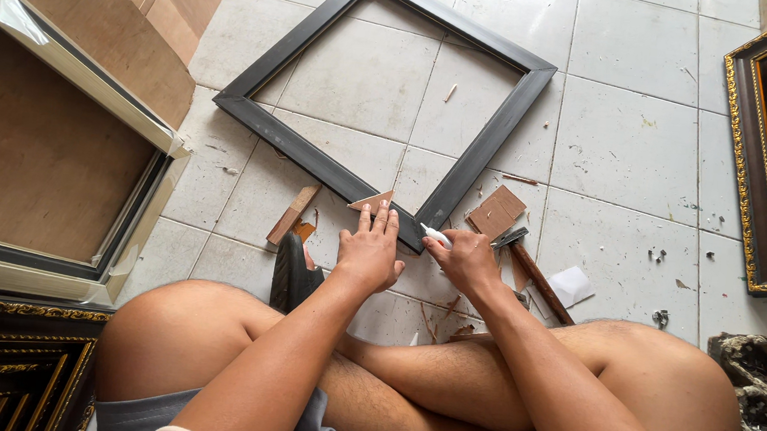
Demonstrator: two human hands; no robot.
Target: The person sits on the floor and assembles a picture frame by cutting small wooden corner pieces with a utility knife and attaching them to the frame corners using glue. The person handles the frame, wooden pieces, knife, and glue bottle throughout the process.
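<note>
Left hand (pixel 369 249) spread flat on the dark frame's (pixel 262 120) near corner, right hand (pixel 465 258) pinching a white tube (pixel 435 237) beside it

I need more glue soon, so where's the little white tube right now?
In the head view, the white tube is in the right hand, tip at the dark frame's near corner, beside the left hand.

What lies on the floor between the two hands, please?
In the head view, the near corner of the dark frame lies between the left hand and right hand.

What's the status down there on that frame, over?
Left hand flat on black frame corner. Right hand grips small white tube at the joint. Wood scraps alongside, none in the way.
</note>
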